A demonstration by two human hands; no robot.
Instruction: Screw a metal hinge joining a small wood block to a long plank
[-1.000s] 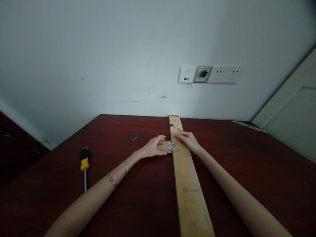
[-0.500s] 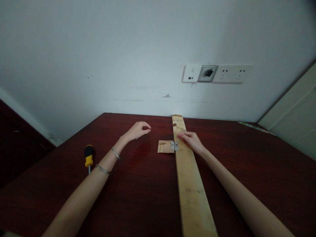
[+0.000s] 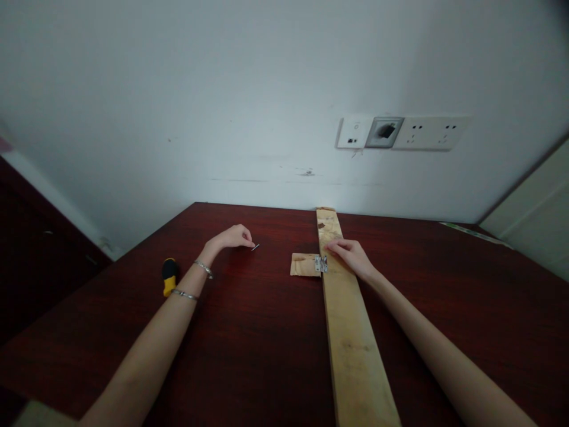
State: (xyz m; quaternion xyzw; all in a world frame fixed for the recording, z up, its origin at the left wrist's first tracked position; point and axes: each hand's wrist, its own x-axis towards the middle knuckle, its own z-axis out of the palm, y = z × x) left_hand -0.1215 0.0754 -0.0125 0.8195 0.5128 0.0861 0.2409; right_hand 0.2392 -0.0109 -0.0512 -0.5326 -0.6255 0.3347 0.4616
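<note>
hinge (image 3: 320,263): already bridges small block (image 3: 304,265) and long board (image 3: 351,326); fastening looks unfinished
left hand (image 3: 231,237): fingertips at metal bit (image 3: 256,247), grip unclear
right hand (image 3: 355,260): fingertips together at the board, near hinge
screwdriver (image 3: 169,276): lies aside, unheld

Toward the left edge of the table (image 3: 253,356), my left forearm (image 3: 149,344) covers whatever runs on below the black-and-yellow handle (image 3: 169,276), and the metal sliver (image 3: 256,247) at my left hand (image 3: 233,236) is too small to name — I can't tell whether I grip it or merely touch it. The curled fingers of my right hand (image 3: 354,258) hide whether they pinch something on the board (image 3: 358,338), whose near end my view's bottom edge cuts off — the holes in the hinge (image 3: 320,264) are too small to count.
</note>
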